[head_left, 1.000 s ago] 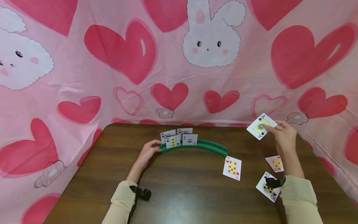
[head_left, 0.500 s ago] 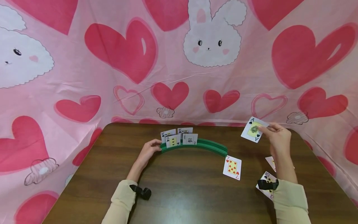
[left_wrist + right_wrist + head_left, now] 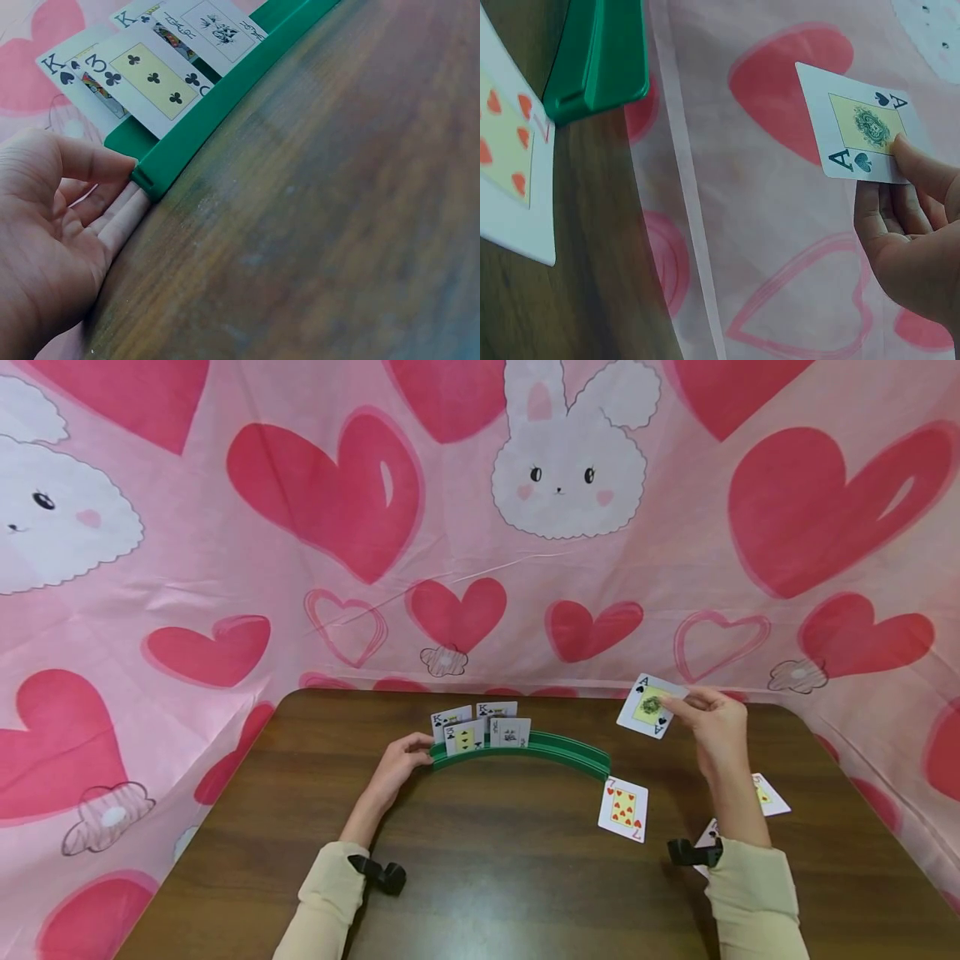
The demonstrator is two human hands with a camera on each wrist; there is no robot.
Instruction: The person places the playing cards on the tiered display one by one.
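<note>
Standing in the green rack [image 3: 566,752] are four cards [image 3: 476,734].

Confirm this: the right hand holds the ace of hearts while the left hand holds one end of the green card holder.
The suit is wrong: the right hand holds the ace of spades, as the right wrist view shows. The left hand does hold one end of the green card holder.
</note>
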